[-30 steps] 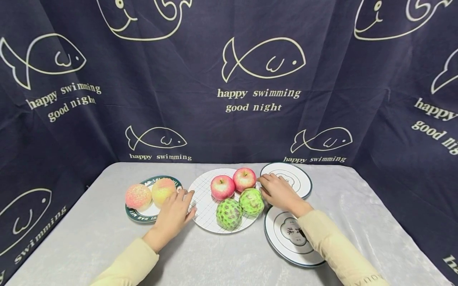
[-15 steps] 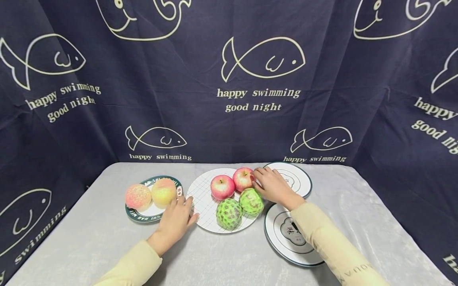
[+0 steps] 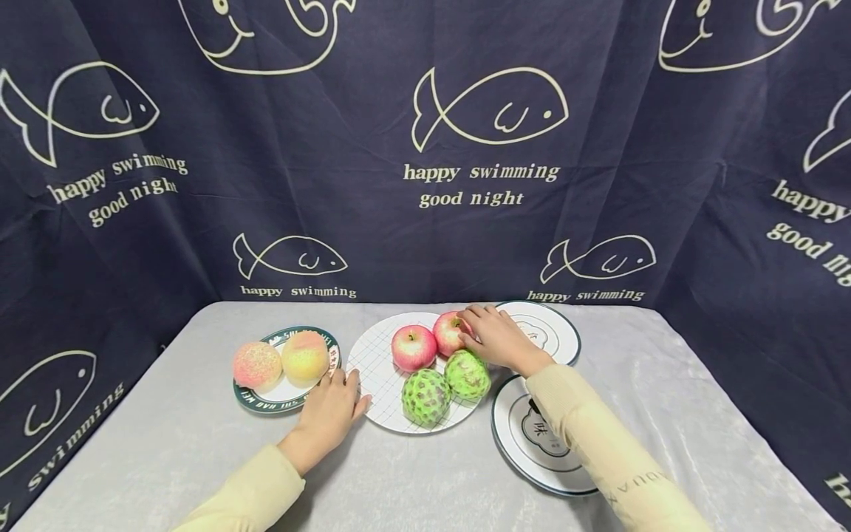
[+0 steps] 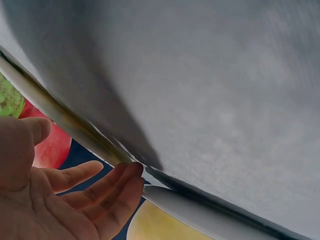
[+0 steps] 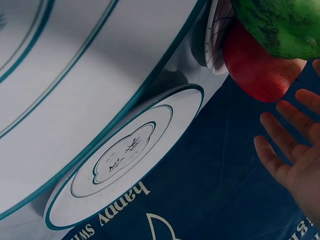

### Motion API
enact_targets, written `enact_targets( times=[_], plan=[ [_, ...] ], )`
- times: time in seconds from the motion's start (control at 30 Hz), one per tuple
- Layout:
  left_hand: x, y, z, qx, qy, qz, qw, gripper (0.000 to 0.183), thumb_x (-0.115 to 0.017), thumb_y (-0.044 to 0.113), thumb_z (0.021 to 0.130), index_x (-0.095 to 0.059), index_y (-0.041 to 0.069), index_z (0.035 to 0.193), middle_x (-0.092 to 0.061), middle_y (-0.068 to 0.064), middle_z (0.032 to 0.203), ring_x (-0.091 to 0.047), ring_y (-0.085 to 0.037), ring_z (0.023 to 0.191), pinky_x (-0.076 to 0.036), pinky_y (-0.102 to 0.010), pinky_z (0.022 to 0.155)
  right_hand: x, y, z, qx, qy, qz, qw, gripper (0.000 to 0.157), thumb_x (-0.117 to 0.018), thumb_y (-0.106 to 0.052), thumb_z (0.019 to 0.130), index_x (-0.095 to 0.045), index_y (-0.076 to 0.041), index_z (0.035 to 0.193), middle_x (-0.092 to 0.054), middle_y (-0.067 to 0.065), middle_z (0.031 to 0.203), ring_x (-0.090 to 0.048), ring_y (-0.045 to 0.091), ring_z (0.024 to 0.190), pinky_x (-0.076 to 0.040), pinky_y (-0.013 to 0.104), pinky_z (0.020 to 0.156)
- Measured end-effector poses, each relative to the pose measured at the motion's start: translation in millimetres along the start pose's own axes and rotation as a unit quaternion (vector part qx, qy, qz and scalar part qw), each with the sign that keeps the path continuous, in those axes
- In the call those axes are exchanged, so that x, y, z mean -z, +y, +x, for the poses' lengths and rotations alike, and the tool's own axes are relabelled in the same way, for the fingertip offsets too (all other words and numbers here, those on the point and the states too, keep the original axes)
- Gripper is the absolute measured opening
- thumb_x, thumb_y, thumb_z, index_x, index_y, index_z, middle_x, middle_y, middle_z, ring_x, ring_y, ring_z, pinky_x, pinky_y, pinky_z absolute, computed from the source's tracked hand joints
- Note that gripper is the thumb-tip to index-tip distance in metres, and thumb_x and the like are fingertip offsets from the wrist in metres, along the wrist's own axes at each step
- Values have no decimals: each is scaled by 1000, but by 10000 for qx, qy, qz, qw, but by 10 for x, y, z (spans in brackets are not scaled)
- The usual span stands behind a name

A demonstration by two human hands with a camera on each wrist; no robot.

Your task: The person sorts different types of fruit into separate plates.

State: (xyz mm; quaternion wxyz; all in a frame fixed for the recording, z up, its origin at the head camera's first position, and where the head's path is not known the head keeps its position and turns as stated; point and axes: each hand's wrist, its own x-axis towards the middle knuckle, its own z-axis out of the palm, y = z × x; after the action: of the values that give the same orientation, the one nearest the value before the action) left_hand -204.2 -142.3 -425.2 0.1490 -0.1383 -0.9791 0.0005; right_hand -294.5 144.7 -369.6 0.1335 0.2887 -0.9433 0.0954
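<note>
My right hand (image 3: 497, 338) reaches over the right-hand red apple (image 3: 447, 334), fingertips at its side. In the right wrist view, the fingers (image 5: 288, 131) extend loosely beside the red apple (image 5: 257, 67). The other red apple (image 3: 414, 349) and two green custard apples (image 3: 425, 399) share the white grid-patterned plate (image 3: 374, 369). At that plate's left edge is my left hand (image 3: 329, 412), spread and holding nothing. The left wrist view has its fingertips (image 4: 131, 170) near the plate's rim. Two peaches (image 3: 257, 366) sit in the green-rimmed oval dish (image 3: 253, 400) farther left.
Two white plates with dark rims are on the right: one at the back (image 3: 555, 334), the other nearer (image 3: 525, 451), partly covered by the right sleeve. A grey cloth (image 3: 412, 488) covers the table. Behind it hangs a navy curtain (image 3: 372, 162) with fish drawings.
My right hand has moved left from the plate's edge onto the right-hand apple, which has shifted slightly left. My left hand has slid a little down and right, off the oval dish's edge.
</note>
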Motion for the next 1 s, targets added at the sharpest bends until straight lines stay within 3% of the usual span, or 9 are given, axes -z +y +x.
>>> enact_targets(
  times=[0.5,1.0],
  plan=[
    [-19,31,-17,74,-262,93,9996,46,-53,35,89,-55,-2,115,-57,-20,99,-55,-36,96,-50,-46,71,-13,-27,147,-146,-422,77,9990,48,-57,-39,87,-52,-9,124,-54,10,120,-49,31,107,-38,51,94],
    [-29,50,-23,27,-122,230,9997,43,-53,34,89,-57,-2,113,-57,-19,98,-54,-35,93,-49,-44,68,-57,-60,248,-450,-886,181,9949,54,-60,-40,82,-50,-10,126,-53,11,120,-48,32,110,-36,52,97]
  ],
)
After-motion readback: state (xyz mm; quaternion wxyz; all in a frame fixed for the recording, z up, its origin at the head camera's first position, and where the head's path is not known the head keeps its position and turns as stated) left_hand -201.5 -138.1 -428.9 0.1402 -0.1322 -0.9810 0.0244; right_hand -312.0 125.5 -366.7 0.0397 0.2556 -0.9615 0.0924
